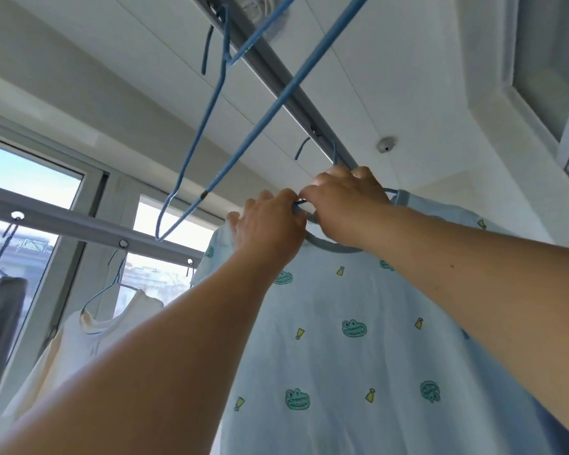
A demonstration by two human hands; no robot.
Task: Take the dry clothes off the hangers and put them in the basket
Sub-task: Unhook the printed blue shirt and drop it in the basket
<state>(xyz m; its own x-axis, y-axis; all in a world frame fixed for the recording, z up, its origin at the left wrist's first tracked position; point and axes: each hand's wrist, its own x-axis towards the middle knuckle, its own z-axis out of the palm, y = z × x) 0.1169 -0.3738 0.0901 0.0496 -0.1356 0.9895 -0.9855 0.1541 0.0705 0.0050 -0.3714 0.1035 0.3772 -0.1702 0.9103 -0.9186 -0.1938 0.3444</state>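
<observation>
Far left, a dark garment and a cream top hang on the far rail. An empty blue hanger dangles from the near rail. Your left hand pinches the blue printed shirt at its collar, apparently to work it off. Your right hand curls its fingers on the shirt's hanger, steadying it. No basket is in view.

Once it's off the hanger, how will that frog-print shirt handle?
The shirt looks like thin cloth hanging in soft folds, so it is probably floppy and light. It will likely sag and bunch from wherever the hands hold it.
</observation>
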